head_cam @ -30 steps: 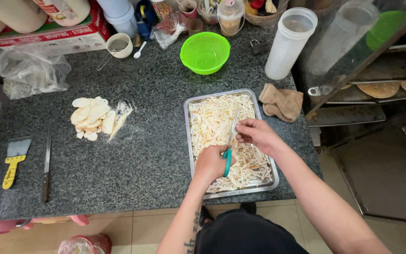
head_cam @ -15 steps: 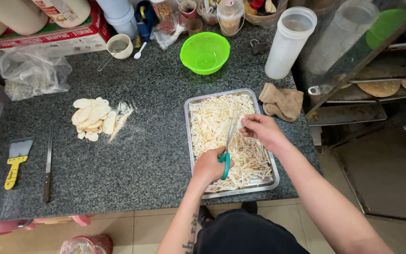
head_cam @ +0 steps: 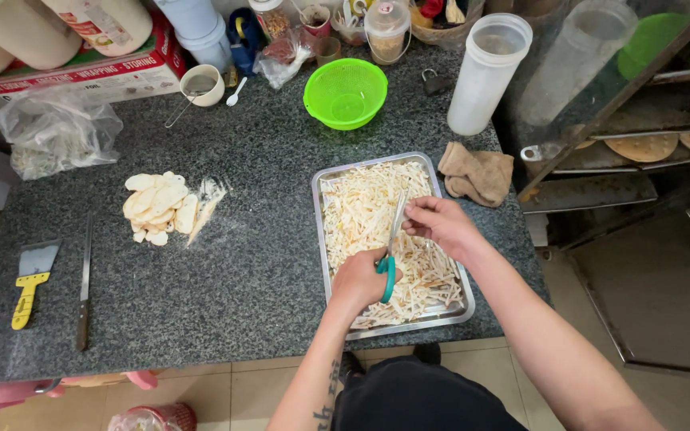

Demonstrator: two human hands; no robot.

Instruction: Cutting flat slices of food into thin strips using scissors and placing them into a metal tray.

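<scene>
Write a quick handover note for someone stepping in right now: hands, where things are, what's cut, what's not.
Left hand grips teal scissors over the tray.
Right hand pinches a piece at the blades.
The tray is nearly full of cut strips.
A pile of whole slices sits uncut on the counter, left of the tray.

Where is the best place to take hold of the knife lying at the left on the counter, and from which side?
Probably grip the knife by its dark handle, at the end nearer the counter's front edge, reaching down from above. The blade points away toward the back, and it lies flat beside the yellow-handled scraper.
</scene>
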